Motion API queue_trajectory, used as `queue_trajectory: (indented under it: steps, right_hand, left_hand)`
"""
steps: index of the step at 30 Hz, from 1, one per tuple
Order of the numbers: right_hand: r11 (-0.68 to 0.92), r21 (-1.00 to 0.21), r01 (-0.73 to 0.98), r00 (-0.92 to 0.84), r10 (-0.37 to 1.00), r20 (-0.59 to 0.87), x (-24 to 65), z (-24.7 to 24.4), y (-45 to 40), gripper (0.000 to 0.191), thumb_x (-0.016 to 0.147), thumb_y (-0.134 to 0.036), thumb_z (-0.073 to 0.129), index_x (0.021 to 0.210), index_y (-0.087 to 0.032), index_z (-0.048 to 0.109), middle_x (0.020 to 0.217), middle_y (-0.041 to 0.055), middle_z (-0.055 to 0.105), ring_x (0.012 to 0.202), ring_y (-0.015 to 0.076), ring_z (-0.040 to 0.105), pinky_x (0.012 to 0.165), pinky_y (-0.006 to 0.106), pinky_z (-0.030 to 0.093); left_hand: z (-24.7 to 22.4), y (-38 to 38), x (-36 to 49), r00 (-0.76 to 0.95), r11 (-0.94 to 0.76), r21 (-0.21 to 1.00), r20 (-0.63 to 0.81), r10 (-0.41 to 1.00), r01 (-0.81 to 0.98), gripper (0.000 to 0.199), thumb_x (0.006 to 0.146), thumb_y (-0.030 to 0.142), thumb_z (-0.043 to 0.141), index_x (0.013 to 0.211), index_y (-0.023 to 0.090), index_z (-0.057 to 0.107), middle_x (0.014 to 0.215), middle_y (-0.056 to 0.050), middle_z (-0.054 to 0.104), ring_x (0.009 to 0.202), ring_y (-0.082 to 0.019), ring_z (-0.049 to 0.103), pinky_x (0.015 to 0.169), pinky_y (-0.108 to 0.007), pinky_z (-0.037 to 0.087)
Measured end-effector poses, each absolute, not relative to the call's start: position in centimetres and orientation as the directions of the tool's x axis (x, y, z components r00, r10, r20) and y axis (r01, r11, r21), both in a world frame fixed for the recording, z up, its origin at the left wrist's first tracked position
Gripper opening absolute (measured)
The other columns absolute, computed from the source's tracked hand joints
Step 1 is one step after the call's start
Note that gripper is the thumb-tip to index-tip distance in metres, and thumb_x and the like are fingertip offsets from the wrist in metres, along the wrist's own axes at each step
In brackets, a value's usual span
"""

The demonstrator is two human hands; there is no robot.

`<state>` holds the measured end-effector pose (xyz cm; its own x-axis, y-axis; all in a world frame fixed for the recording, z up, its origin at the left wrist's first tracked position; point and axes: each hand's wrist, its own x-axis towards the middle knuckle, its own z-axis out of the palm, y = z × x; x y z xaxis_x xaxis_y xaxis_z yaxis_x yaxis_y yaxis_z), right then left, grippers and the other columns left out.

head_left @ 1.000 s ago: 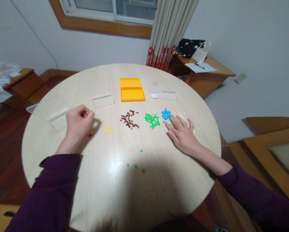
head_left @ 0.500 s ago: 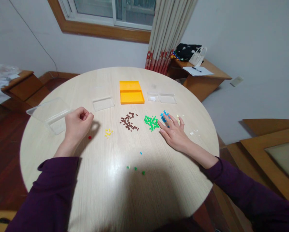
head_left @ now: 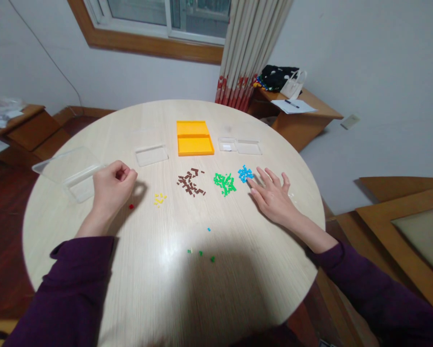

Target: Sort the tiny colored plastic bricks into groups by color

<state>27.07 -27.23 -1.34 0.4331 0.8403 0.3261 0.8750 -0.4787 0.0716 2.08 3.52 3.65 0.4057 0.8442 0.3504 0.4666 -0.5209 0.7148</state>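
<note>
My left hand (head_left: 114,188) is closed on the left side of the table, its fingertips curled together; whatever they may hold is hidden. A small red piece (head_left: 131,206) lies beside it, and a scatter of yellow pieces (head_left: 159,199) is to its right. My right hand (head_left: 274,195) hovers or rests with fingers spread just right of the blue pieces (head_left: 245,174); its index finger is near their edge. Left of the blue heap lie green pieces (head_left: 224,184), then brown pieces (head_left: 191,183). Nearer me sit a lone blue piece (head_left: 209,229) and several dark green pieces (head_left: 212,259).
An open orange case (head_left: 195,144) stands at the table's back, between a clear tray (head_left: 152,155) and a small clear box (head_left: 249,147). A larger clear box (head_left: 79,185) with raised lid is behind my left hand. White pieces (head_left: 291,195) lie by my right hand.
My right hand has moved right, off the blue pieces, which now show fully; it now covers the pale yellow pieces. My left hand stays closed in about the same place.
</note>
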Motion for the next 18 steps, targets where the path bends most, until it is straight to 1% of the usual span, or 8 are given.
queue_trajectory:
  steps: [5, 10, 13, 18]
  right_hand:
    - [-0.468, 0.017, 0.883, 0.420, 0.809, 0.411, 28.2, -0.8, -27.8, 0.037, 0.101, -0.030, 0.037, 0.123, -0.029, 0.067, 0.146, 0.0089, 0.051, 0.139, 0.0322, 0.037, 0.112, 0.063, 0.016]
    - [-0.435, -0.039, 0.900, 0.411, 0.813, 0.413, 28.5, -0.7, -28.3, 0.036, 0.100, -0.031, 0.039, 0.118, -0.030, 0.070, 0.144, 0.0071, 0.053, 0.138, 0.0316, 0.039, 0.112, 0.061, 0.020]
    - [-0.417, -0.051, 0.908, 0.398, 0.816, 0.418, 28.7, -0.9, -28.2, 0.033, 0.099, -0.030, 0.042, 0.115, -0.030, 0.072, 0.143, 0.0070, 0.055, 0.137, 0.0313, 0.040, 0.110, 0.060, 0.022]
    - [-0.398, -0.050, 0.916, 0.376, 0.809, 0.452, 29.3, -1.3, -27.6, 0.031, 0.095, -0.023, 0.047, 0.109, -0.029, 0.073, 0.138, 0.0079, 0.059, 0.134, 0.0315, 0.044, 0.108, 0.060, 0.023]
  left_hand:
    - [3.7, 3.5, 2.1, 0.402, -0.520, 0.712, 0.352, 0.845, 0.471, 0.016, 0.064, 0.022, 0.051, 0.051, 0.020, 0.043, 0.046, 0.007, 0.038, 0.050, -0.009, 0.035, 0.054, -0.026, 0.027]
    - [3.4, 3.6, 2.1, 0.406, -0.541, 0.713, 0.377, 0.832, 0.447, 0.015, 0.063, 0.025, 0.050, 0.051, 0.021, 0.044, 0.045, 0.006, 0.038, 0.049, -0.010, 0.035, 0.053, -0.026, 0.027]
    - [3.2, 3.8, 2.1, 0.408, -0.544, 0.715, 0.381, 0.830, 0.439, 0.014, 0.063, 0.026, 0.050, 0.051, 0.021, 0.044, 0.045, 0.006, 0.037, 0.048, -0.010, 0.035, 0.053, -0.026, 0.027]
    - [3.1, 3.8, 2.2, 0.408, -0.540, 0.718, 0.375, 0.832, 0.440, 0.015, 0.064, 0.026, 0.051, 0.051, 0.021, 0.044, 0.046, 0.006, 0.038, 0.049, -0.010, 0.035, 0.053, -0.026, 0.027]
